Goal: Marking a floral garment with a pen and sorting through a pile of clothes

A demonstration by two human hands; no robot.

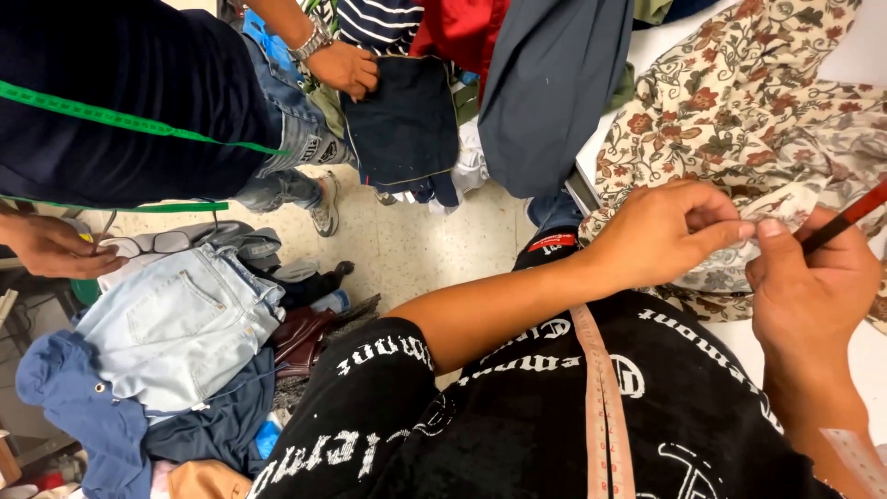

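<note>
The left hand (661,231) pinches the edge of the floral fabric (739,102) between thumb and fingertips, closed tight on it. The right hand (808,286) meets it at the same spot, thumb pressed to the cloth, fingers curled around one red pencil (845,222). The fabric spreads over the white table (864,360) at the right. One tape measure (601,407) hangs near — another person's two hands (346,66) work at the far left, above a clothes pile (176,342) on the floor.
</note>
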